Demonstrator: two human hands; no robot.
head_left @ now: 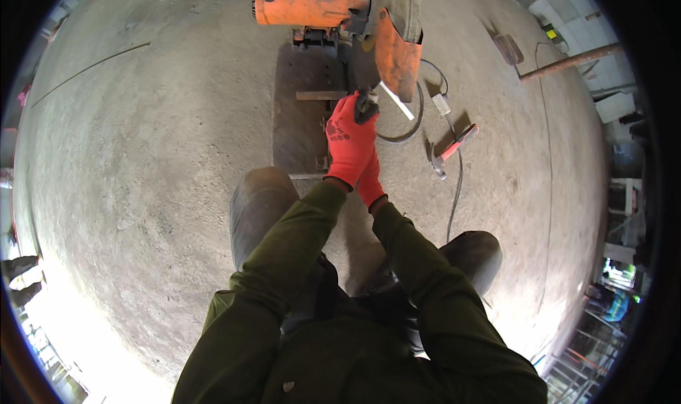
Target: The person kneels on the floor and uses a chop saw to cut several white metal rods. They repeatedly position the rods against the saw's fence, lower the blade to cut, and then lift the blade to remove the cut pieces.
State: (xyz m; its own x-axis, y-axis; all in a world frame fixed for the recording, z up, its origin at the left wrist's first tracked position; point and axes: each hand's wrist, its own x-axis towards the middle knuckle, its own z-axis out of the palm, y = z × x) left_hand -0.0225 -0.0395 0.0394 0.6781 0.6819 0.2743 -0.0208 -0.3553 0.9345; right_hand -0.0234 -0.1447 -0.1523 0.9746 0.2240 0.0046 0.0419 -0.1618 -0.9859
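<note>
My left hand (347,138), in a red glove with dark fingertips, is closed near the saw's lower blade guard; what it grips is too small to make out. My right hand (369,177), also red-gloved, is behind it, its fingers mostly hidden. An orange chop saw (308,3) stands ahead, with a grey disc (366,67) and orange guard (397,56). Its dark base plate (298,127) carries a short metal bar (312,95) left of my hands. A thin white piece (399,104) angles down to the right of my left hand.
A red-handled hammer (450,150) lies on the concrete floor (156,191) at right, beside a black cable (460,184) with a pale plug piece (440,104). A rusty pole (567,62), a thin rod (92,74) and grey blocks (616,107) lie farther out. My bent knees flank my arms.
</note>
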